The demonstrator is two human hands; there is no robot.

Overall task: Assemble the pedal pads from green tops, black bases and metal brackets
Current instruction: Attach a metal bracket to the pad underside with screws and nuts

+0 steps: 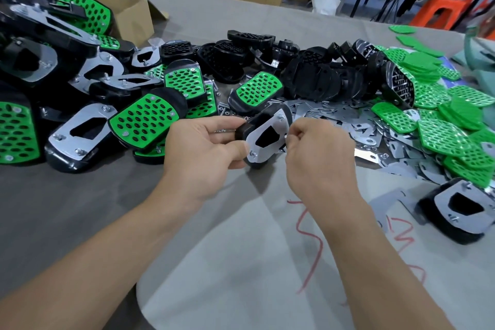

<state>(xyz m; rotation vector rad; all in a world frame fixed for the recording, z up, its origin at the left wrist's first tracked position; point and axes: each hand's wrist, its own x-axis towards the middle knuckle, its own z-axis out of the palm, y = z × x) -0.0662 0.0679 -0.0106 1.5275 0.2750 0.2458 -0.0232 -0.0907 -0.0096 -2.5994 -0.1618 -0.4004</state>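
Green-topped finished pads (144, 120) heap at left. Left hand (203, 147) grips a pedal pad (241, 131); right hand (318, 153) pinches a stud (286, 136) on its metal bracket (255, 132). Many loose green tops (439, 136) and black bases (316, 80) remain.

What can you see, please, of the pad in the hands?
The pad is a black, plastic-looking base with a shiny metal bracket facing the camera; the bracket has a dark cutout and a screw at its lower corner. It is tilted above the table. The left hand grips its left end; the right hand pinches a small part at its right edge.
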